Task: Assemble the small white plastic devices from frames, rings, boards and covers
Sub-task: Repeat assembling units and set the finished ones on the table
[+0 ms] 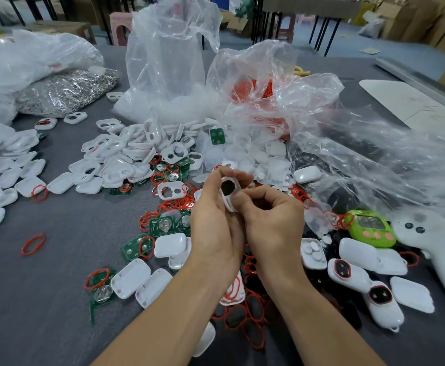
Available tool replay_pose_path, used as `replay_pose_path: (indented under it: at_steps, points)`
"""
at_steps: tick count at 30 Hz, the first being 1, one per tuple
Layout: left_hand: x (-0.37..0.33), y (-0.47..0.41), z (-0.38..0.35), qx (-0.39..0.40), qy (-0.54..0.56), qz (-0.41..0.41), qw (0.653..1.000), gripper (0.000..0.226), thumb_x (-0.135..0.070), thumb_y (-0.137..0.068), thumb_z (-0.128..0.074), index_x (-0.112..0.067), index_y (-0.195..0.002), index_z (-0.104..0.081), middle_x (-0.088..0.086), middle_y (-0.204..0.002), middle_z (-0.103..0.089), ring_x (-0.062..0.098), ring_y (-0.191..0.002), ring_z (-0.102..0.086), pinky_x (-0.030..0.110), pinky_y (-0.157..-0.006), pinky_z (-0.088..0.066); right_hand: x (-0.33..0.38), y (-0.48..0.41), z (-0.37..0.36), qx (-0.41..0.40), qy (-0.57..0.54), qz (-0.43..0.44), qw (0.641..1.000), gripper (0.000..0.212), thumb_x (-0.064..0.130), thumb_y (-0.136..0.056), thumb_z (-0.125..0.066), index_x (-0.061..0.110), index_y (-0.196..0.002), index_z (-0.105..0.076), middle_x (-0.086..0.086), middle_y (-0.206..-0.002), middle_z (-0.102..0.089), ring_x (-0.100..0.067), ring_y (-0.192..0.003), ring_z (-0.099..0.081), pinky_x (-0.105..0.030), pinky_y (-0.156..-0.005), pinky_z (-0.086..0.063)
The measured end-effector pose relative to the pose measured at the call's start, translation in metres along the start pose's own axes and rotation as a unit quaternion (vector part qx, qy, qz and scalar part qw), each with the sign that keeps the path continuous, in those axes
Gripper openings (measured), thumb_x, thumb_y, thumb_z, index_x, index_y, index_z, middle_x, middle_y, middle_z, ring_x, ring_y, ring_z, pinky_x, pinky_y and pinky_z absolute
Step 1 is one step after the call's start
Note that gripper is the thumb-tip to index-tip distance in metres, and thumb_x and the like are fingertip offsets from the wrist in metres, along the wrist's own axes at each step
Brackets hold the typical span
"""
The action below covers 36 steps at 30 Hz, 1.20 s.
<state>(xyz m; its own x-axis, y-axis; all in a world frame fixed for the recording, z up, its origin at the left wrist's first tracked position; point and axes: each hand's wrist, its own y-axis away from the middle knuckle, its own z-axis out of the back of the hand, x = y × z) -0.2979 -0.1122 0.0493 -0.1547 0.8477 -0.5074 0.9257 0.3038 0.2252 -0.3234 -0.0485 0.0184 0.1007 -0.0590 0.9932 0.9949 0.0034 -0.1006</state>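
Head camera looks down on our gray table (57, 273). Closest to us lie white covers (130, 278) and red rings (97, 277). A bit farther, our left hand (216, 223) and right hand (272, 220) both pinch one white frame (229, 201), held up over the table. Green boards (161, 225) lie just left of our hands. Behind them sits a pile of frames (126, 154). Farthest back stand clear bags (168, 62).

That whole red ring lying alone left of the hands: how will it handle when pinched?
The red ring looks thin and out of round, so probably floppy and light. Lying flat on the table, it may resist pinching.
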Motion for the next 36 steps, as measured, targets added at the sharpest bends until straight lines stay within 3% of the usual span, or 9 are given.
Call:
replay_pose_path:
  at_steps: [3, 6, 11, 16, 20, 25, 29, 31, 36]
  points:
    - [0.0, 0.002, 0.0, -0.005, -0.01, -0.003, 1.0, 0.022, -0.023, -0.096, -0.053, -0.017, -0.077, -0.062, 0.009, -0.099, -0.06, 0.02, -0.09, -0.058, 0.03, -0.093, -0.047, 0.001, 0.002, -0.001, -0.019, 0.035, 0.031, 0.999, 0.013, 0.023, -0.075, -0.083, 0.034, -0.073, -0.077, 0.013, -0.063, -0.072, -0.005, -0.057, -0.067, -0.015, -0.055, -0.05]
    - [0.002, 0.003, 0.002, -0.015, -0.044, -0.019, 0.999, 0.043, -0.026, -0.103, -0.046, -0.02, -0.067, -0.068, 0.007, -0.095, -0.069, 0.022, -0.087, -0.064, 0.036, -0.095, -0.05, 0.002, 0.003, -0.003, -0.025, 0.011, -0.002, 1.0, 0.012, 0.029, -0.066, -0.085, 0.03, -0.071, -0.074, 0.009, -0.062, -0.072, -0.011, -0.056, -0.067, -0.031, -0.06, -0.057]
    - [0.004, 0.005, 0.003, 0.002, -0.07, -0.047, 0.996, 0.026, -0.023, -0.107, -0.042, -0.017, -0.087, -0.058, 0.008, -0.106, -0.069, 0.019, -0.095, -0.069, 0.031, -0.08, -0.057, 0.0, -0.006, 0.001, 0.029, -0.117, -0.09, 0.989, 0.038, 0.02, -0.062, -0.09, 0.026, -0.071, -0.053, 0.007, -0.065, -0.058, -0.012, -0.056, -0.054, -0.03, -0.053, -0.049]
    - [0.003, 0.006, 0.007, 0.051, -0.159, -0.1, 0.981, 0.017, -0.029, -0.103, -0.042, -0.019, -0.095, -0.054, 0.001, -0.118, -0.072, 0.02, -0.087, -0.065, 0.027, -0.06, -0.049, 0.004, -0.014, 0.009, 0.151, -0.144, -0.147, 0.967, 0.016, 0.019, -0.083, -0.083, 0.015, -0.079, -0.067, 0.004, -0.061, -0.056, -0.008, -0.048, -0.047, -0.02, -0.047, -0.038]
    - [0.002, 0.004, 0.009, 0.082, -0.23, -0.095, 0.965, 0.014, -0.033, -0.092, -0.047, -0.024, -0.092, -0.057, -0.002, -0.131, -0.069, 0.022, -0.059, -0.037, 0.03, -0.054, -0.029, 0.008, -0.018, 0.017, 0.189, -0.179, -0.181, 0.948, 0.022, 0.014, -0.087, -0.079, 0.019, -0.071, -0.065, -0.002, -0.062, -0.056, -0.012, -0.047, -0.045, -0.024, -0.046, -0.036]
    - [-0.003, -0.003, 0.011, 0.09, -0.331, -0.114, 0.932, 0.038, -0.004, -0.075, -0.055, -0.018, -0.11, -0.064, 0.003, -0.098, -0.075, 0.019, -0.074, -0.057, 0.029, -0.054, -0.041, 0.009, -0.024, 0.027, 0.109, -0.191, -0.173, 0.96, 0.028, 0.005, -0.09, -0.072, 0.017, -0.067, -0.06, 0.0, -0.053, -0.052, -0.01, -0.037, -0.039, -0.019, -0.039, -0.033]
    - [-0.002, -0.006, 0.017, 0.068, -0.418, -0.119, 0.898, 0.051, 0.012, -0.089, -0.054, -0.027, -0.118, -0.07, 0.021, -0.067, -0.064, 0.022, -0.065, -0.044, 0.033, -0.058, -0.041, 0.004, -0.028, 0.033, 0.04, -0.116, -0.115, 0.986, 0.037, 0.005, -0.087, -0.074, 0.02, -0.058, -0.056, 0.004, -0.054, -0.048, -0.009, -0.045, -0.038, -0.021, -0.044, -0.033]
    - [0.0, -0.007, 0.02, 0.054, -0.446, -0.129, 0.884, 0.05, 0.01, -0.088, -0.057, -0.029, -0.117, -0.071, 0.006, -0.052, -0.048, 0.018, -0.054, -0.037, 0.027, -0.055, -0.04, 0.002, -0.027, 0.034, 0.032, -0.085, -0.098, 0.991, 0.033, 0.011, -0.079, -0.077, 0.021, -0.057, -0.054, 0.001, -0.059, -0.047, -0.015, -0.056, -0.041, -0.029, -0.054, -0.034]
    - [-0.002, -0.007, 0.02, 0.034, -0.46, -0.135, 0.877, 0.039, 0.0, -0.087, -0.069, -0.028, -0.113, -0.075, 0.018, -0.064, -0.072, 0.024, -0.055, -0.061, 0.047, -0.06, -0.06, 0.004, -0.025, 0.036, 0.056, -0.033, -0.09, 0.994, 0.019, 0.027, -0.067, -0.074, 0.02, -0.058, -0.06, -0.006, -0.061, -0.058, -0.029, -0.062, -0.054, -0.042, -0.062, -0.046]
